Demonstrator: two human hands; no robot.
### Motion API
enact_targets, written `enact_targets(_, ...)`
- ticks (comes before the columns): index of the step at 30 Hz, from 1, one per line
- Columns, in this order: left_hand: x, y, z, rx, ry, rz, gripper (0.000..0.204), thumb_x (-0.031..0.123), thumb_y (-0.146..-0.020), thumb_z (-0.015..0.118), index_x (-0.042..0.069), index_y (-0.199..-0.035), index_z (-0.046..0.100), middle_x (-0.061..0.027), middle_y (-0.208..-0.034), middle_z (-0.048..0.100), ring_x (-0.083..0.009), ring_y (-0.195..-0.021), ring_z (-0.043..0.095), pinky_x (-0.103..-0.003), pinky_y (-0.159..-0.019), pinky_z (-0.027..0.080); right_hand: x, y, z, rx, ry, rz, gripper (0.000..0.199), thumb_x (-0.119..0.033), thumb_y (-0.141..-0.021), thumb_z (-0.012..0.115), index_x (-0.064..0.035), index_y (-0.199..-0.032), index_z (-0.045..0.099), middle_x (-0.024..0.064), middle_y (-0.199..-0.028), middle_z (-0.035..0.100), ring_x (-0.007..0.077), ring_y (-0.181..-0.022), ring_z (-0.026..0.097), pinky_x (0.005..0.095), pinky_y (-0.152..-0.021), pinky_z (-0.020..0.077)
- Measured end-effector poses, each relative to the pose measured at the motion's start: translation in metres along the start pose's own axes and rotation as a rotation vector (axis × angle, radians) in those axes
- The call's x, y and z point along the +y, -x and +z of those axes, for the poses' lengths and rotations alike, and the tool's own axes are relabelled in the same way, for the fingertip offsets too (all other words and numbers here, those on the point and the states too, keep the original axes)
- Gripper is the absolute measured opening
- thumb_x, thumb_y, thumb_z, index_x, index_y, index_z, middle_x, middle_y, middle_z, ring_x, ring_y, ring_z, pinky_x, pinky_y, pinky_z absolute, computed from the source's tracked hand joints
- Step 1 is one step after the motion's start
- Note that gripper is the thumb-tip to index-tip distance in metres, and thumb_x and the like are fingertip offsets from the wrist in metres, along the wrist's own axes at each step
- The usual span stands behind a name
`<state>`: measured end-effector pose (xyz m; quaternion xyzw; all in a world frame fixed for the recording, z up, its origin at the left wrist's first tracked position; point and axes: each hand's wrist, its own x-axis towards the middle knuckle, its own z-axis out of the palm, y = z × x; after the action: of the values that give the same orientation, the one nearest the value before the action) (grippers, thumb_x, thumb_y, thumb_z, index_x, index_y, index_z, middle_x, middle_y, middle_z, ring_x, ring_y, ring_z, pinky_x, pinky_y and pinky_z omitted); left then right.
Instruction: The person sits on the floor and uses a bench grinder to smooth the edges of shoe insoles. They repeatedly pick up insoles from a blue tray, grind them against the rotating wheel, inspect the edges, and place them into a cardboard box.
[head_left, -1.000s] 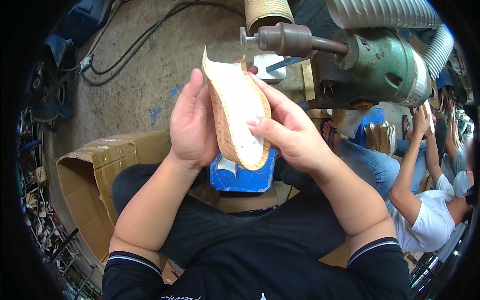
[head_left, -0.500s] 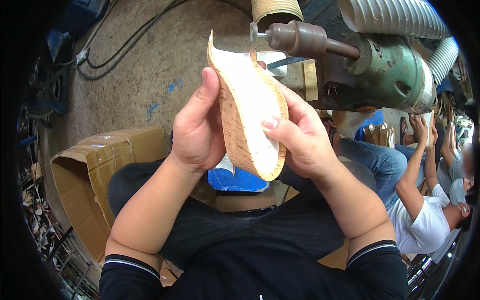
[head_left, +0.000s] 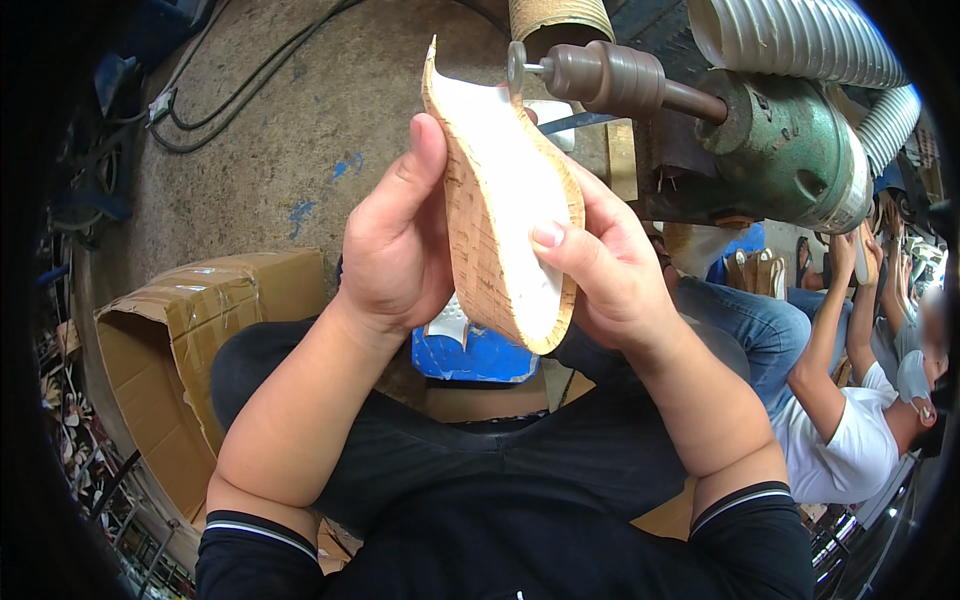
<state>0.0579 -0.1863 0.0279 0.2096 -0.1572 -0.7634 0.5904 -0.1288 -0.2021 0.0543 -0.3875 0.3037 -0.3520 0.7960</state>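
Note:
A cork shoe footbed (head_left: pixel 510 200) with a bright white upper face is held up in both hands, its narrow raised tip pointing away from me. My left hand (head_left: pixel 400 240) grips its left cork side, thumb up along the edge. My right hand (head_left: pixel 625 265) clasps the right side, thumb pressed on the white face and fingers behind. At the footbed's far right edge is a small grinding wheel (head_left: pixel 516 72) on a brown spindle (head_left: pixel 605 78); whether they touch I cannot tell. The spindle runs from a green motor (head_left: pixel 785 150) on the right.
Below the footbed, a white perforated piece (head_left: pixel 450 322) lies on a blue stool (head_left: pixel 475 358). An open cardboard box (head_left: pixel 210 320) stands at left. Ribbed hoses (head_left: pixel 800 45) hang far right. A co-worker in a white shirt (head_left: pixel 840 440) sits at right, holding another piece. Cables (head_left: pixel 270 60) cross the floor.
The footbed has shifted slightly away from me and to the right, its far edge now closer to the grinding wheel. Both hands keep their hold.

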Motion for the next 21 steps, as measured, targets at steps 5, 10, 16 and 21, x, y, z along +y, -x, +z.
enact_targets(5, 0.002, -0.004, -0.001, 0.02, 0.005, 0.007, 0.069, 0.05, -0.119, 0.031, -0.004, -0.159, 0.044, -0.0229, -0.157, 0.057, -0.0323, -0.142, 0.06, -0.047, -0.121, 0.048, 0.0, -0.004, -0.003, -0.016, -0.031, -0.001, 0.076, -0.014, -0.103, 0.069, 0.0038, -0.168, 0.033, 0.0147, -0.157, 0.055, 0.0207, -0.143, 0.055, 0.0381, -0.121, 0.0436)
enact_targets(10, 0.002, -0.01, -0.003, 0.031, 0.03, 0.019, 0.067, 0.048, -0.119, 0.031, -0.004, -0.158, 0.046, -0.023, -0.155, 0.058, -0.0328, -0.141, 0.061, -0.048, -0.121, 0.049, 0.002, -0.008, -0.006, -0.023, -0.031, -0.008, 0.075, -0.012, -0.105, 0.068, 0.0028, -0.169, 0.032, 0.0133, -0.156, 0.056, 0.0186, -0.142, 0.055, 0.037, -0.12, 0.0443)
enact_targets(16, 0.004, -0.018, -0.013, -0.118, 0.152, 0.033, 0.064, 0.046, -0.119, 0.031, -0.004, -0.155, 0.049, -0.0232, -0.151, 0.062, -0.0324, -0.139, 0.063, -0.047, -0.119, 0.05, 0.002, -0.015, -0.01, -0.028, -0.027, -0.009, 0.071, -0.013, -0.105, 0.07, 0.0026, -0.166, 0.038, 0.011, -0.148, 0.062, 0.0155, -0.133, 0.061, 0.0346, -0.114, 0.0497)
enact_targets(21, 0.004, -0.024, -0.017, -0.142, 0.157, 0.037, 0.062, 0.045, -0.12, 0.032, -0.004, -0.154, 0.051, -0.0231, -0.148, 0.063, -0.0323, -0.136, 0.064, -0.048, -0.118, 0.05, 0.005, -0.022, -0.009, -0.002, -0.058, -0.037, 0.065, -0.014, -0.105, 0.07, 0.0027, -0.162, 0.044, 0.0096, -0.142, 0.065, 0.0141, -0.128, 0.063, 0.033, -0.11, 0.0523)
